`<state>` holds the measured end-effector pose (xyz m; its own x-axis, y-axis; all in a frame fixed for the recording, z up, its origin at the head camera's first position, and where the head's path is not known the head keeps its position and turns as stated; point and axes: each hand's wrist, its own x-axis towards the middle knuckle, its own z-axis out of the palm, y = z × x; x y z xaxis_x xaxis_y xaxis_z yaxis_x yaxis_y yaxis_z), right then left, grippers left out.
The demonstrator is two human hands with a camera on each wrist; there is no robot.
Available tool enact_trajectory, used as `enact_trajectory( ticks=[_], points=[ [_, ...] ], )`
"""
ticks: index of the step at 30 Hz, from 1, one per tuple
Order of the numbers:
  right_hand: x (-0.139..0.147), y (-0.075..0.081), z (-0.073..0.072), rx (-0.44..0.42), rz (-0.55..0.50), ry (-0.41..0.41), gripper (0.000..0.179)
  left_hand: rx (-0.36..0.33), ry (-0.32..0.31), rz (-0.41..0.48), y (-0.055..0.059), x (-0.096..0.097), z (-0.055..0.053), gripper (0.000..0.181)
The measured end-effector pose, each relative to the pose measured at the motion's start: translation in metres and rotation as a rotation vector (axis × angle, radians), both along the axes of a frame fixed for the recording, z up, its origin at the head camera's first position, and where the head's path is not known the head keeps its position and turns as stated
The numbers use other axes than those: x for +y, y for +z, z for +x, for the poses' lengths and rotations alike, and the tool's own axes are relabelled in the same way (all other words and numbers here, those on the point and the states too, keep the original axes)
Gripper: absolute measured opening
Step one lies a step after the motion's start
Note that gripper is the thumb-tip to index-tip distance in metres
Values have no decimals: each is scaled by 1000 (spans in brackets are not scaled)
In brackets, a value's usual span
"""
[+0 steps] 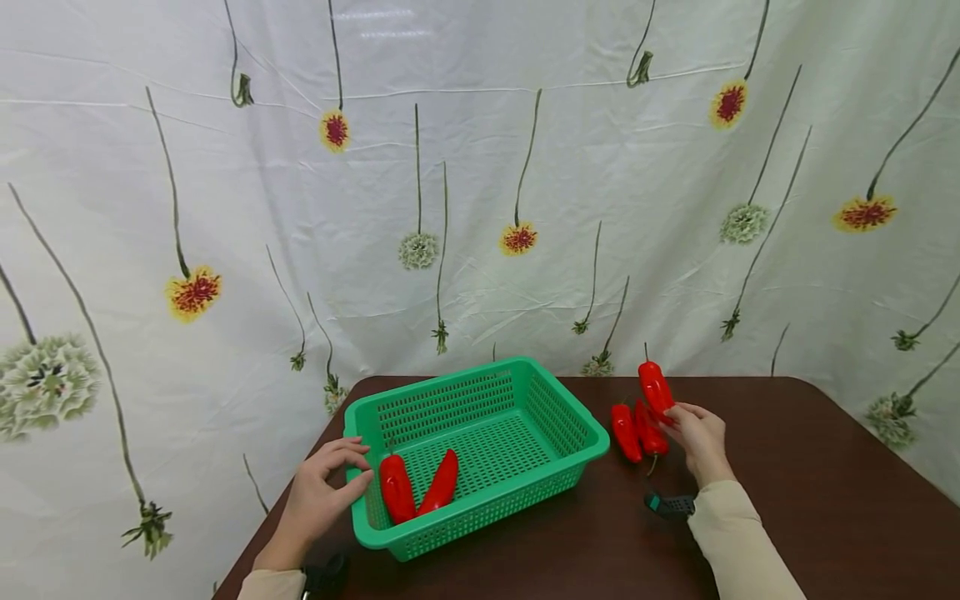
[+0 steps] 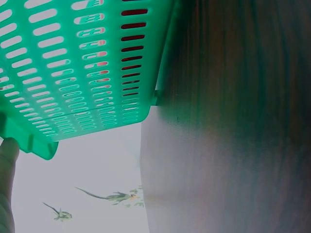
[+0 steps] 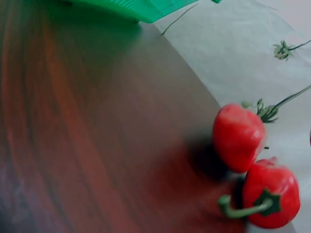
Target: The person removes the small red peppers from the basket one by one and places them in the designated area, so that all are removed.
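My right hand [image 1: 699, 437] pinches a red chili pepper [image 1: 655, 387] by its lower end, its thin stem pointing up. Beneath it, on the table, lie two more red peppers [image 1: 626, 432], side by side; the right wrist view shows them close up, one pepper [image 3: 271, 194] with its green stem toward the camera. At the left end of the green basket [image 1: 487, 508], my left hand [image 1: 318, 492] rests by the rim with loosely curved fingers, thumb and fingertips reaching over it. Inside, a red pepper [image 1: 397, 489] and a second pepper [image 1: 441, 483] lie at the near left.
The slotted plastic basket stands on a dark brown table [image 1: 570, 542]. Behind hangs a pale flower-printed cloth [image 1: 480, 208]. Dark bands circle both wrists, one band [image 1: 670, 505] showing at the right sleeve.
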<state>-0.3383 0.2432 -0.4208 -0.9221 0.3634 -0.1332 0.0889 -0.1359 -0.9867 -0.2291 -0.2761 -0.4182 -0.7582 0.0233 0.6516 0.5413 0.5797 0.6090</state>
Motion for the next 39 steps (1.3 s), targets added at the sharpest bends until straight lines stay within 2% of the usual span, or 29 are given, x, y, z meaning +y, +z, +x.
enact_trajectory(
  ticks=[8, 14, 19, 26, 35, 39],
  points=[
    [4, -10, 2, 16, -6, -76, 47, -10, 9, -11, -1, -2, -2, 22],
    [8, -15, 3, -8, 11, -103, 46, -11, 8, -13, 0, -2, -1, 12],
    [10, -19, 3, -9, 0, -121, 40, -7, -4, -8, 0, -3, -1, 11],
    [11, -20, 4, -10, 16, -138, 37, -11, 3, -12, 0, -2, -1, 11],
    [13, -24, 6, -41, 47, -114, 42, -6, 5, -16, 0, -2, -1, 13],
    [14, -25, 7, -66, 62, -128, 41, -3, 2, -15, 0, -2, -2, 13]
  ],
)
